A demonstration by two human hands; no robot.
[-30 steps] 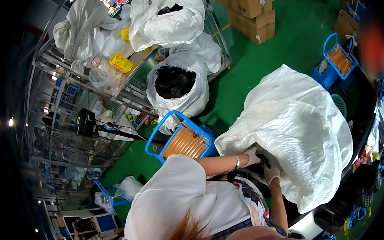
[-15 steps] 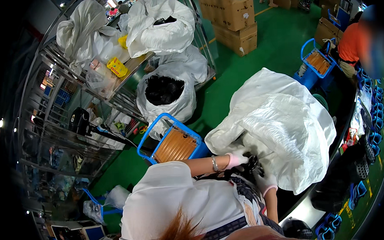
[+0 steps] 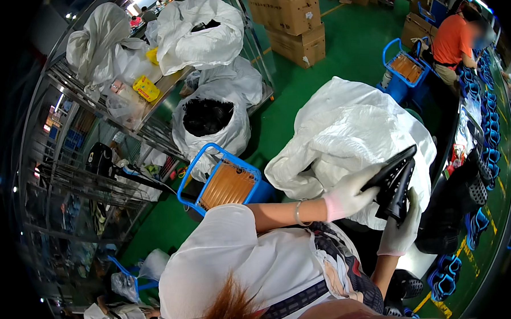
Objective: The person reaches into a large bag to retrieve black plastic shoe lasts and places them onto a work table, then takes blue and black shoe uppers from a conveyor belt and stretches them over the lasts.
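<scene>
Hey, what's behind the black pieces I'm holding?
Behind the black pieces in your left hand and right hand is mostly the large white sack. They hide part of its surface; its folds cover anything inside.

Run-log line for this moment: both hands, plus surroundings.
left hand: holding black perforated pieces | right hand: holding same pieces, lower end | nearby: large white sack | background: stacked cardboard boxes

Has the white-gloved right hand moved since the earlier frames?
Yes, the white-gloved right hand moved right, farther from the blue chair with brown slatted seat.
</scene>
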